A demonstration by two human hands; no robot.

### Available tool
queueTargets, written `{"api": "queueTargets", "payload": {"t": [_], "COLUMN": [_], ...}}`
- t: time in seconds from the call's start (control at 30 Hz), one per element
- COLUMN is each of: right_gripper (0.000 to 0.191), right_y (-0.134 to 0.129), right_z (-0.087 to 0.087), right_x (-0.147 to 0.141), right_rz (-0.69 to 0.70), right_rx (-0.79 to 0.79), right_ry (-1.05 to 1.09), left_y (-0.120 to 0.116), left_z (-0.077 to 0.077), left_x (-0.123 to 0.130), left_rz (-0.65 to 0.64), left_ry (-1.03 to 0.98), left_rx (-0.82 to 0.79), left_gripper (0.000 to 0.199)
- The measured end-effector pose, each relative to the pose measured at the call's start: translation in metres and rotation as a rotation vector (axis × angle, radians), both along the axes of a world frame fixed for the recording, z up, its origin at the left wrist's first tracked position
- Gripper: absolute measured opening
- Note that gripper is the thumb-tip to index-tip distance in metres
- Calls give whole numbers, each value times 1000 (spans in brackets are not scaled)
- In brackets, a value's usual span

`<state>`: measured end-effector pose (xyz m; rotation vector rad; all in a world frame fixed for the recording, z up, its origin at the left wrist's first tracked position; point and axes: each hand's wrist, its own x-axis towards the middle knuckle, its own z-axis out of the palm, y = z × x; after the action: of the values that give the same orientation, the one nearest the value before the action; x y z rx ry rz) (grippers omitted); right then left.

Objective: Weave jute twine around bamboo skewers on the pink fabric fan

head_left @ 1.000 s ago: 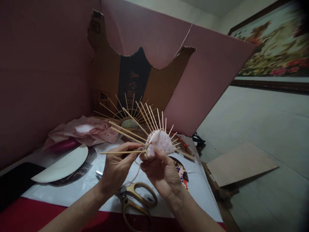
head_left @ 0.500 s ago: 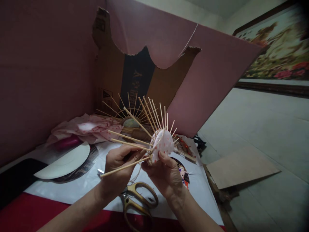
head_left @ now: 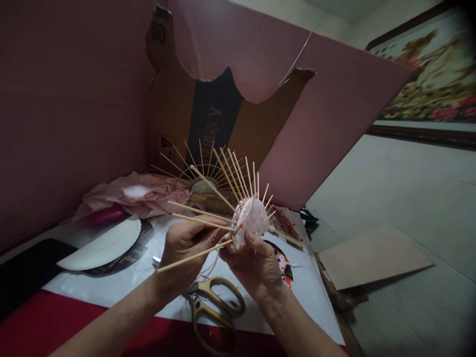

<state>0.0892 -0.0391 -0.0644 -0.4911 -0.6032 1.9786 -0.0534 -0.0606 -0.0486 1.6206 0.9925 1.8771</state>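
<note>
A half-round piece covered in white cloth with red dots (head_left: 256,220) is held up in front of me, with thin wooden sticks (head_left: 213,184) fanning out from its curved edge. My right hand (head_left: 256,267) grips it from below, thumb on the dotted face. At its left lower edge, my left hand (head_left: 188,248) is closed with fingertips pinched together among the sticks; what they pinch is hidden. Twine (head_left: 211,265) trails beneath the piece. Gold-handled scissors (head_left: 215,297) lie on the white sheet below my hands, their blades partly hidden by my left forearm.
Another fan of sticks (head_left: 204,186) stands behind, before a cut cardboard sheet (head_left: 167,99). Left lie crumpled dotted cloth (head_left: 134,196), a white half disc (head_left: 104,245) and a black flat object (head_left: 29,272). Right are a patterned round piece (head_left: 284,265) and a board (head_left: 375,255).
The whole view has shifted slightly, so the background sits a little further right. Both hands keep nearly the same hold on the dotted piece.
</note>
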Motion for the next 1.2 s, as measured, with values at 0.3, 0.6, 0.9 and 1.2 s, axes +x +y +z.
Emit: {"api": "queueTargets", "payload": {"t": [0.3,0.6,0.9,1.2], "right_gripper": [17,17,11,5], "right_y": [2,-1,-5,-9], "right_z": [2,5,11,15], "right_x": [-3,-6,-7,-9], "right_rz": [-2,108,65,-10], "right_rx": [-58,-135,-222,-271], "right_ry": [-22,77,106,77], "left_y": [9,17,20,19], "left_z": [0,-9,-14,-16], "left_x": [-2,-3,-4,0], "left_rz": [-115,-230,-307,-353], "left_ry": [-129,-317,-320,-331], "left_rx": [-170,-464,-521,-509], "left_gripper": [7,20,23,22]}}
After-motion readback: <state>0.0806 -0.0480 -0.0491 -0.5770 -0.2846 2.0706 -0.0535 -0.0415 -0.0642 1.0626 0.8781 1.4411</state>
